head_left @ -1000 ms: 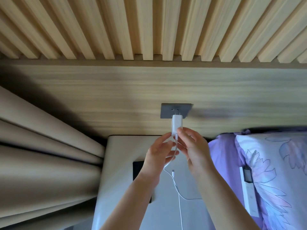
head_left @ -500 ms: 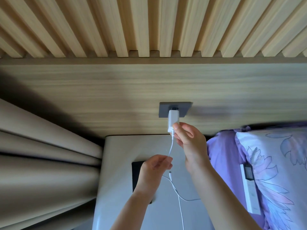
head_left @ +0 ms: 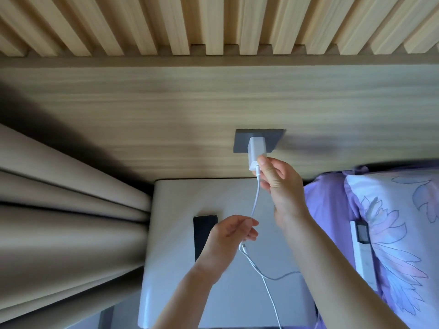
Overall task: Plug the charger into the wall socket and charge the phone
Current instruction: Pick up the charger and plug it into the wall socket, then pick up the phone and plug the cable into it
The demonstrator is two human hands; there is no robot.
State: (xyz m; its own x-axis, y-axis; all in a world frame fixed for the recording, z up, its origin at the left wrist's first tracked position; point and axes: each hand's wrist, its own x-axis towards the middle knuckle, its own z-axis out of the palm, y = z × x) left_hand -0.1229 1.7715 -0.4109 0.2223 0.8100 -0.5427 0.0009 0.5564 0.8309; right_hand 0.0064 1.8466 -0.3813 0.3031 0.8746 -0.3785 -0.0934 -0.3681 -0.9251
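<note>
A white charger sits against the grey wall socket on the wooden panel. My right hand pinches the charger's lower end where the white cable leaves it. The cable hangs down to my left hand, which holds it between thumb and fingers. Its free plug dangles just below that hand, and the rest trails over the table. A black phone lies flat on the white bedside table, partly hidden under my left hand.
Beige curtains hang close at the table's left side. A purple floral pillow lies to the right, with a white remote control on the bedding beside it. Wooden slats line the wall above.
The charger went up from just below the socket onto it with my right hand. My left hand let go near the charger and slid down the cable towards the phone.
</note>
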